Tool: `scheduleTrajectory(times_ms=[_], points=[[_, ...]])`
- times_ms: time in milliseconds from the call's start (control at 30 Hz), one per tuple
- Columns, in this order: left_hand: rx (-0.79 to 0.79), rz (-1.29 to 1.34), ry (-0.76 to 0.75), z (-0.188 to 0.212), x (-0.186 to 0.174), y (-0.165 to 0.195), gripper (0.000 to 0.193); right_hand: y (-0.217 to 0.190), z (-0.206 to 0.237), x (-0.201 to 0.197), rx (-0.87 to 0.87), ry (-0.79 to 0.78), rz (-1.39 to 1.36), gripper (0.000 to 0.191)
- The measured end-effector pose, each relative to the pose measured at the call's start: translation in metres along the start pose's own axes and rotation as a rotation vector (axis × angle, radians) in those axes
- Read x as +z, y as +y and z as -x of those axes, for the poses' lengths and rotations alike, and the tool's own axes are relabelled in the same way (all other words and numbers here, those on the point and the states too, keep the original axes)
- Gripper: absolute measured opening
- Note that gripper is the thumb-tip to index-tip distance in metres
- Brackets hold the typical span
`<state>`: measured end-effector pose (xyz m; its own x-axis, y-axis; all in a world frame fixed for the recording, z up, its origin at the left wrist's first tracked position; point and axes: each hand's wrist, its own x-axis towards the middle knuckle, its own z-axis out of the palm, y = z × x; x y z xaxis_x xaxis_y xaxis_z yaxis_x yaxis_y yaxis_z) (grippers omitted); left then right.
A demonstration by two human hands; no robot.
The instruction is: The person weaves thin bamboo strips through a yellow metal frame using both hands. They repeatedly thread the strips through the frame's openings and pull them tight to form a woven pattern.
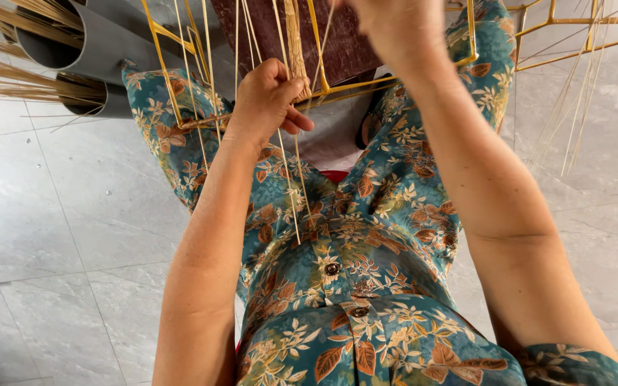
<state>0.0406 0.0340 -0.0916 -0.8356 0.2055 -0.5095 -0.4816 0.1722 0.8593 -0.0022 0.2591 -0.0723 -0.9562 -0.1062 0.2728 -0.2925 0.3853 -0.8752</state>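
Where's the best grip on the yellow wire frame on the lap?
Probably the near horizontal bar of the frame, in the bare stretch right of the left hand, coming from above. The bar lies level across the knees and is thin enough to wrap; farther left, loose straw strands cross it.

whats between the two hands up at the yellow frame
In the head view, a woven band of straw runs up between the left hand and the right hand, with loose thin strands beside it on the yellow frame.
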Motion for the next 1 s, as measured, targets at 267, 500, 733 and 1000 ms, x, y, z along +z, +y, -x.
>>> scheduleTrajectory(times_ms=[267, 500, 733, 1000], points=[[-0.003, 0.011, -0.01, 0.0, 0.0, 0.0, 0.004, -0.002, 0.028, 0.044, 0.072, -0.165, -0.022, 0.007], [0.015, -0.027, -0.006, -0.003, 0.0, -0.003, 0.015, -0.018, 0.093, 0.031, 0.146, -0.189, 0.135, 0.009], [0.067, -0.058, 0.045, -0.004, 0.0, -0.01, 0.024, -0.006, 0.127, 0.058, 0.64, -0.283, -0.481, 0.019], [0.107, -0.086, 0.055, -0.003, 0.002, -0.008, 0.02, -0.009, 0.142, 0.056, 0.745, -0.343, -0.496, 0.021]])
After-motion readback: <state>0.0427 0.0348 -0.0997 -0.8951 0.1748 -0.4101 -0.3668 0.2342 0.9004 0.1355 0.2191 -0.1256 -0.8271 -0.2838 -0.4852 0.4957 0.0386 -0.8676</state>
